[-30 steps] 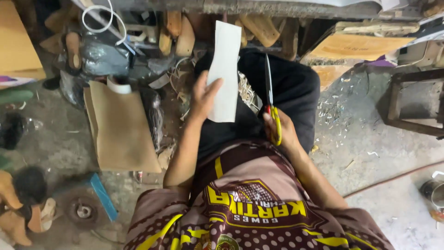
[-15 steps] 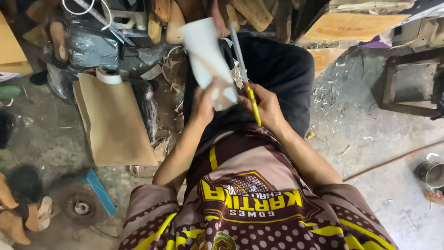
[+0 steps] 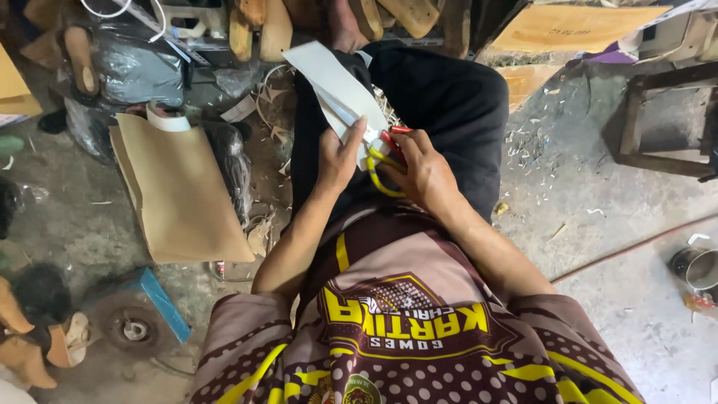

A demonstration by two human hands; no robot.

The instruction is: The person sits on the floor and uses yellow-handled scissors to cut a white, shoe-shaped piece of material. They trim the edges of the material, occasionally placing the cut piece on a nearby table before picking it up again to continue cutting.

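My left hand (image 3: 340, 155) grips the near end of a white sheet (image 3: 329, 82) that slants up and to the left over my lap. My right hand (image 3: 420, 170) holds scissors (image 3: 383, 153) with red and yellow handles. The blades run into the sheet near my left thumb and are mostly hidden by it. Both hands sit close together above my black trousers (image 3: 449, 105).
A tan cardboard piece (image 3: 183, 194) lies on the concrete floor at left, with a tape roll (image 3: 166, 118) at its top. Wooden shoe lasts (image 3: 258, 30) and plastic bags crowd the back. A wooden stool frame (image 3: 666, 120) stands right, a metal can (image 3: 695, 268) further down.
The scissors went from held upright beside the sheet to cutting into it. The sheet tilted left and both hands drew closer together.
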